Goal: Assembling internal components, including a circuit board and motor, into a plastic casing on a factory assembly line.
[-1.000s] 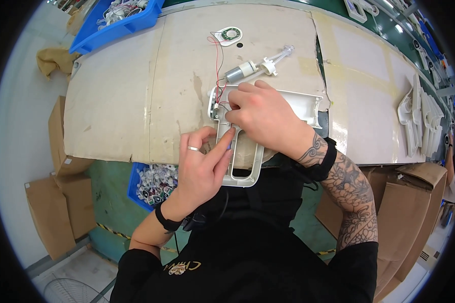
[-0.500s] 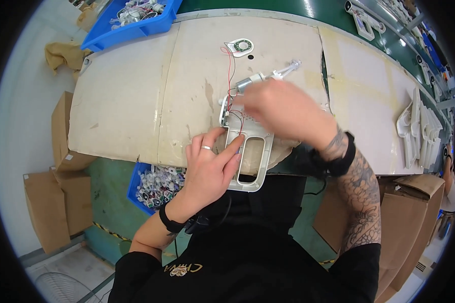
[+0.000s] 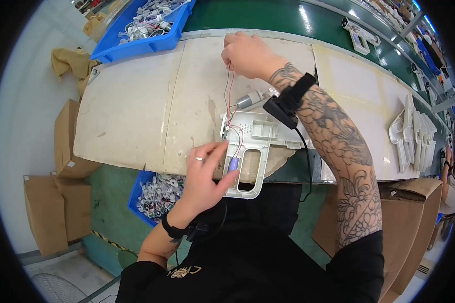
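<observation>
A white plastic half-housing [image 3: 262, 159] with a looped handle lies at the table's near edge, its ribbed inside facing up. My left hand [image 3: 206, 174] grips its left side, thumb over the handle and index finger at the edge. Close to that thumb, a purple cylindrical battery [image 3: 233, 163] sits in the handle. A silver motor [image 3: 248, 100] rests just beyond the housing. Red and black wires [image 3: 229, 88] run from the housing up to my right hand [image 3: 250, 54], whose fingers are curled. They cover the white piece with a round circuit board at the wires' far end.
A blue bin [image 3: 136, 46] of wired parts stands at the far left. Another blue bin [image 3: 145, 202] sits below the table's near edge. Several white shells [image 3: 414, 134] stand at the right. Cardboard boxes [image 3: 384, 227] flank the table, and a green conveyor [image 3: 268, 17] runs behind.
My right hand has moved up and away from the housing to the round-board piece, uncovering the housing's inside. My left thumb has shifted down, so the battery now shows.
</observation>
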The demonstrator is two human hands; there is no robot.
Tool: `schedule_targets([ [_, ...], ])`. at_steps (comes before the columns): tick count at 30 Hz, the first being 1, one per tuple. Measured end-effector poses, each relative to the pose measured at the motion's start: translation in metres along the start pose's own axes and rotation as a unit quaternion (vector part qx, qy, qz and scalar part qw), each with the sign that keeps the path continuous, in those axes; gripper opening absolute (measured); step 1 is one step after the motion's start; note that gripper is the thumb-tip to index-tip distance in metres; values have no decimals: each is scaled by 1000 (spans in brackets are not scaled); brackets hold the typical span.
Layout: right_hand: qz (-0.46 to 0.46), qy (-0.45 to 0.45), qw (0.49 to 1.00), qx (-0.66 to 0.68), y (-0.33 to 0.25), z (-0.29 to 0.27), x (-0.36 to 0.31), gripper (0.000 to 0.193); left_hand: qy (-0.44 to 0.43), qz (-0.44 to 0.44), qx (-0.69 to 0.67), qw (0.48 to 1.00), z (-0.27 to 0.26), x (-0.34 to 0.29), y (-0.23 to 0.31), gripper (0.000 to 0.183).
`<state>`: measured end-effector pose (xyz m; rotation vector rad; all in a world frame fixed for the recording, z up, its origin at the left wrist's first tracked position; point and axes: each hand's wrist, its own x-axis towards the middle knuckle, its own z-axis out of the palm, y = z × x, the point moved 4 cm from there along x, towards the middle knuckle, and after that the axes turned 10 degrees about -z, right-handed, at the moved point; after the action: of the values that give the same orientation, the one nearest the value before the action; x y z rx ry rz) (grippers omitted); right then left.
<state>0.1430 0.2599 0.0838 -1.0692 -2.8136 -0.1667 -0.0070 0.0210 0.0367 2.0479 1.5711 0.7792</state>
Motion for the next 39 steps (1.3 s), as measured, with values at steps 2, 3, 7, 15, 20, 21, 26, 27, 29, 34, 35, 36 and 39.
schedule_targets([
  [2,-8,3,1000,6,-2,-29,-12,8,28,-15,-16,999,-11,4,-2,63],
  [3,-52,41,998,19,-7,-44,-20,11,54,-29,-30,998,-17,7,-2,66],
  [7,-122,66,975,175,-25,-82,-60,14,108,-12,-25,994,-32,40,10,77],
  [15,91,-144,702,692,-34,-64,-139,21,8,133,3,991,11,66,40,80],
  [20,201,-147,769,589,-26,-51,-185,13,-17,195,65,979,25,60,29,52],
  [21,171,-146,818,529,-23,-48,-191,10,-20,202,84,976,26,58,28,45],
  [26,6,-17,958,286,-32,-31,-201,7,-10,208,104,973,31,56,29,35],
  [27,39,-41,974,219,-34,-26,-203,10,-10,208,104,973,31,56,29,35],
  [29,23,-31,976,213,-36,-22,-202,12,-11,208,105,972,30,56,29,34],
  [34,-16,8,966,259,-33,-14,-205,27,-13,206,95,974,29,53,28,30],
  [35,-16,1,966,259,-32,-12,-205,29,-14,206,95,974,29,53,27,30],
  [36,-16,-6,966,259,-31,-10,-205,32,-12,212,94,973,29,53,26,29],
  [39,-19,-13,970,242,-34,-11,-202,33,-6,217,100,971,29,53,27,31],
])
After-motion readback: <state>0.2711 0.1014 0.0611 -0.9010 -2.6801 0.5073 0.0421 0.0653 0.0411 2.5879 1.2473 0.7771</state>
